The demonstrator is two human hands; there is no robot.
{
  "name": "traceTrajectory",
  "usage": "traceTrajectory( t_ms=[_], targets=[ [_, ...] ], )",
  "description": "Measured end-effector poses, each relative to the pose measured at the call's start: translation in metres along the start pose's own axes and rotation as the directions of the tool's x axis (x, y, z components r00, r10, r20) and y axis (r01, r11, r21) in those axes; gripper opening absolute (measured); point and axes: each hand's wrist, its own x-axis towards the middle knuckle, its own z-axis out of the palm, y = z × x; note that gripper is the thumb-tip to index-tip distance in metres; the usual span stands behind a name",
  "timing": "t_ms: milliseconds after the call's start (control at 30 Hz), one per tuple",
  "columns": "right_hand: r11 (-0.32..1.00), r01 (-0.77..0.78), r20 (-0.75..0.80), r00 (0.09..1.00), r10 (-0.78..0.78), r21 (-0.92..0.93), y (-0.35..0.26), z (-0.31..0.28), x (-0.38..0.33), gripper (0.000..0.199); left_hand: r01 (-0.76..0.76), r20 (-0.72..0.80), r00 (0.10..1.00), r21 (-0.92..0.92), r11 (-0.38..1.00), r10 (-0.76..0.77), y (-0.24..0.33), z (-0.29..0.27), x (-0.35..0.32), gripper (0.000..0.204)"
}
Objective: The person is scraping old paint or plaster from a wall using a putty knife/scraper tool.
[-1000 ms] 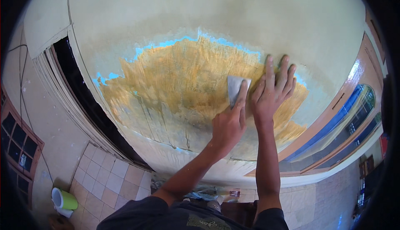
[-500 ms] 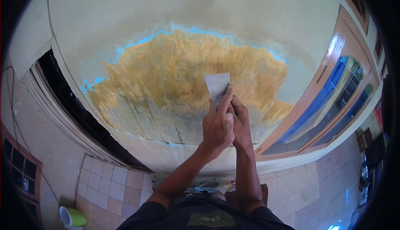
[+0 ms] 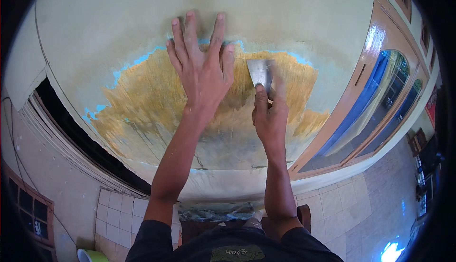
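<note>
My right hand (image 3: 271,114) grips a putty knife (image 3: 261,72), thumb on its metal blade, which points up the wall in front of the scraped area. Spread flat on the wall (image 3: 304,15), my left hand (image 3: 202,72) has its fingertips above a thin blue edge of old paint. Below that edge lies a large stripped patch (image 3: 152,79), yellow-brown above and grey lower down, with dark streaks. Whether the blade touches the wall cannot be made out. The knife's handle is mostly hidden in my right hand.
To the right stands a wooden door (image 3: 365,91) with glass panes and a blue curtain. A dark opening (image 3: 85,133) is on the left. Tiled floor (image 3: 342,205) lies below, with a green bucket (image 3: 92,256) at lower left and plastic sheeting (image 3: 218,212) near my feet.
My hands have come apart. The left has gone up and left onto the wall, fingers spread; the right now holds the putty knife, higher and slightly to the right.
</note>
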Motion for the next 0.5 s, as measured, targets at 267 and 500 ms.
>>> traceTrajectory(
  t_ms=[267,500],
  targets=[
    [0.981,0.051,-0.100,0.992,-0.070,-0.186,0.012,0.024,0.037,0.048,0.024,0.091,0.995,0.103,0.994,-0.033,-0.018,0.057,-0.012,0.052],
    [0.996,-0.002,-0.054,0.999,-0.004,-0.094,0.021,0.036,0.054,0.049,0.035,0.059,0.997,0.090,0.995,-0.040,-0.024,0.082,-0.017,0.051]
  ],
)
